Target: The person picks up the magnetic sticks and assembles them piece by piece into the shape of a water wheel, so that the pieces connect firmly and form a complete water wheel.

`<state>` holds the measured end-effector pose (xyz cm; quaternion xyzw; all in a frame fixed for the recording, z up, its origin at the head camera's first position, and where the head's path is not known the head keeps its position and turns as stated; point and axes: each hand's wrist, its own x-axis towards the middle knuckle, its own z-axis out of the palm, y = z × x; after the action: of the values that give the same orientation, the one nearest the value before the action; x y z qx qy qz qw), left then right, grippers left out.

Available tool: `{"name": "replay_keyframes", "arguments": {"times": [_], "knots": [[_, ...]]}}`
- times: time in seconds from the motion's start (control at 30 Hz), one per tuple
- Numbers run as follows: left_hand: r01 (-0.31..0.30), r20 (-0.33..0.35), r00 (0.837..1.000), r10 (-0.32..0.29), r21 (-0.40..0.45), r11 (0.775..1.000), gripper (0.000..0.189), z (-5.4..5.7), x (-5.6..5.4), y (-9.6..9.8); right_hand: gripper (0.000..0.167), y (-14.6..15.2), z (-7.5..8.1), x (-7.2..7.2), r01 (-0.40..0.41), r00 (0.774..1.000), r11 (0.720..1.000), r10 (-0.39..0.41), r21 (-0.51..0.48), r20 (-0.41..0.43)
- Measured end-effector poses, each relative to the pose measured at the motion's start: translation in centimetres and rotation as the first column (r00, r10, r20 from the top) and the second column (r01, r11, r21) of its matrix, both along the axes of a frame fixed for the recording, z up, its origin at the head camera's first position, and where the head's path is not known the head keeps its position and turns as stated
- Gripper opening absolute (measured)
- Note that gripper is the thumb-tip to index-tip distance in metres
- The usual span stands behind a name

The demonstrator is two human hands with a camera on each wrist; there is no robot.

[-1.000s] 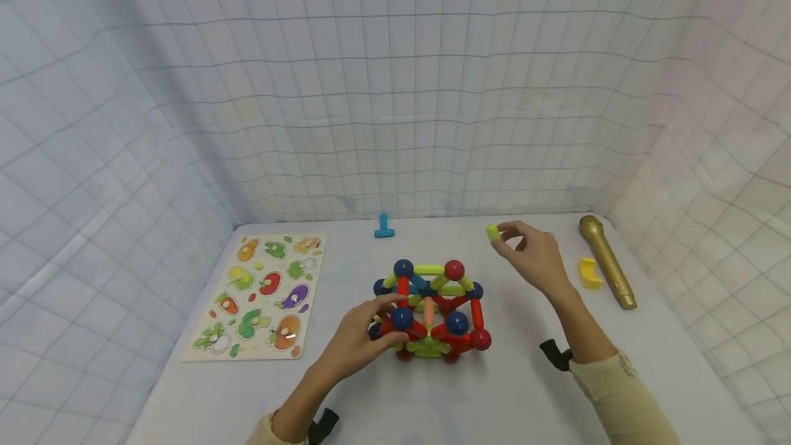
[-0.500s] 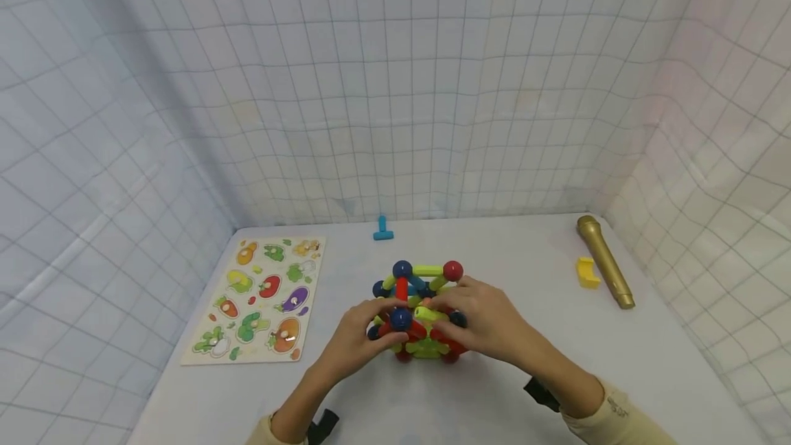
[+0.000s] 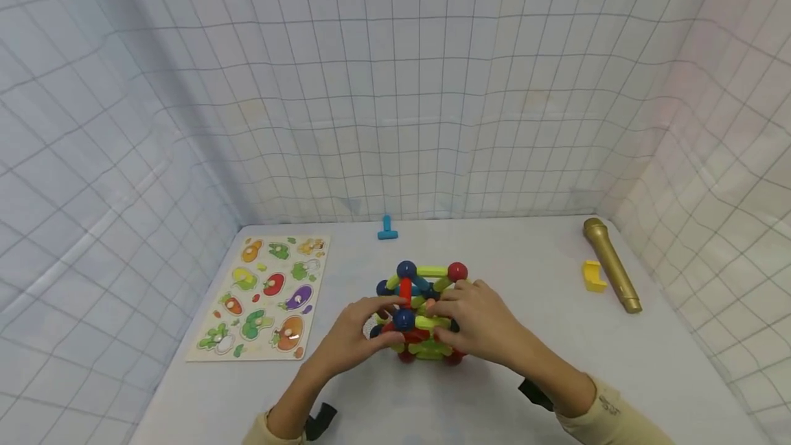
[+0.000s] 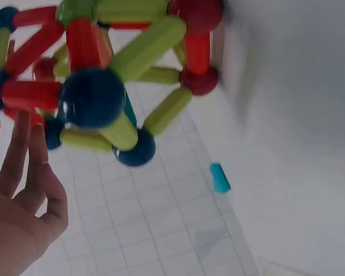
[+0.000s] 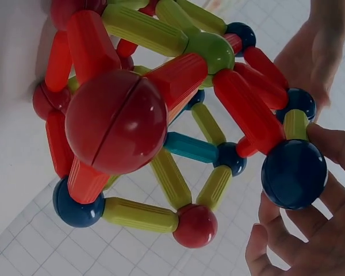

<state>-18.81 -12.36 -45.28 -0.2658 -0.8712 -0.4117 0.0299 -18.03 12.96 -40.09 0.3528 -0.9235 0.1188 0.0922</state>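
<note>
A ball-and-rod magnetic building toy point(image 3: 431, 271) stands mid-table, made of red, dark blue and green balls joined by red, yellow-green and teal rods. On its front left corner, the thumb and fingers of my left hand point(image 3: 352, 332) pinch around a dark blue ball point(image 3: 404, 319). My right hand point(image 3: 485, 321) pinches a yellow-green rod point(image 3: 430, 323) along the front; its left end meets that ball. The right wrist view shows the rod point(image 5: 296, 123) between two dark blue balls, my right fingers curled about the nearer ball point(image 5: 294, 173).
A vegetable puzzle board point(image 3: 259, 297) lies at the left. Behind the toy is a small blue T-shaped piece point(image 3: 387, 231). At the right lie a yellow piece point(image 3: 594, 276) and a gold microphone point(image 3: 612, 265). Grid-patterned cloth point(image 3: 420, 101) walls the table at the back and sides.
My right hand has come left and down from the right side, bringing the yellow-green rod to the toy's front. The rod has turned level between the balls. My left hand keeps its place.
</note>
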Motion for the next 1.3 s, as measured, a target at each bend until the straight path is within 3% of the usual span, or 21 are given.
{"name": "replay_keyframes", "arguments": {"times": [0.1, 0.17, 0.23, 0.3, 0.37, 0.47, 0.57, 0.63, 0.73, 0.87, 0.97, 1.17, 1.3], "knots": [[-0.054, -0.03, 0.998, 0.054, 0.008, 0.999, 0.032, 0.5, -3.2, -1.5, 0.026, 0.4, 0.0, 0.4, 0.027, 1.0, 0.999, -0.027, -0.037, 0.002], [-0.147, -0.034, 0.989, 0.147, -0.005, 0.989, 0.024, 0.3, -6.8, -2.1, 0.026, 1.0, -0.1, 0.7, 0.054, 0.998, 0.994, -0.056, -0.093, -0.019], [-0.227, -0.035, 0.974, 0.225, -0.075, 0.971, 0.019, -0.5, -10.9, -2.1, 0.025, 1.7, -0.4, 1.1, 0.102, 0.993, 0.982, -0.109, -0.156, -0.036], [-0.277, -0.026, 0.96, 0.278, -0.208, 0.938, 0.019, -1.8, -14.6, -1.8, 0.023, 2.6, -0.9, 1.7, 0.158, 0.985, 0.964, -0.169, -0.213, -0.036], [-0.279, -0.03, 0.957, 0.288, -0.362, 0.889, 0.021, -3.5, -17.5, -1.2, 0.021, 3.4, -1.4, 2.3, 0.21, 0.975, 0.944, -0.22, -0.254, -0.012], [-0.246, -0.03, 0.961, 0.276, -0.555, 0.795, 0.028, -5.7, -19.9, -0.4, 0.019, 4.3, -2.3, 3.2, 0.263, 0.963, 0.922, -0.27, -0.283, 0.014], [-0.241, -0.037, 0.957, 0.287, -0.653, 0.718, 0.035, -7.0, -20.8, -0.1, 0.019, 4.8, -3.0, 3.5, 0.272, 0.961, 0.914, -0.274, -0.301, 0.036], [-0.252, -0.055, 0.954, 0.294, -0.677, 0.691, 0.036, -7.4, -21.0, -0.1, 0.02, 4.9, -3.3, 3.5, 0.271, 0.962, 0.918, -0.269, -0.29, 0.049], [-0.278, -0.092, 0.95, 0.297, -0.682, 0.677, 0.034, -7.4, -21.2, -0.2, 0.026, 4.8, -3.6, 3.4, 0.248, 0.968, 0.941, -0.234, -0.232, 0.087], [-0.272, -0.108, 0.957, 0.27, -0.665, 0.695, 0.027, -7.0, -21.3, -0.2, 0.037, 4.4, -4.1, 3.1, 0.183, 0.979, 0.956, -0.156, -0.229, 0.129], [-0.24, -0.073, 0.965, 0.253, -0.64, 0.73, 0.028, -6.8, -21.5, -0.1, 0.041, 4.0, -4.3, 2.9, 0.159, 0.984, 0.939, -0.126, -0.304, 0.125], [-0.18, 0.017, 0.972, 0.233, -0.579, 0.795, 0.037, -6.7, -22.3, 0.0, 0.038, 4.0, -3.9, 2.4, 0.174, 0.984, 0.931, -0.151, -0.321, 0.097], [-0.193, 0.046, 0.968, 0.248, -0.494, 0.848, 0.034, -6.5, -22.7, 0.0, 0.039, 4.5, -3.7, 2.1, 0.191, 0.981, 0.935, -0.176, -0.3, 0.078]]}}
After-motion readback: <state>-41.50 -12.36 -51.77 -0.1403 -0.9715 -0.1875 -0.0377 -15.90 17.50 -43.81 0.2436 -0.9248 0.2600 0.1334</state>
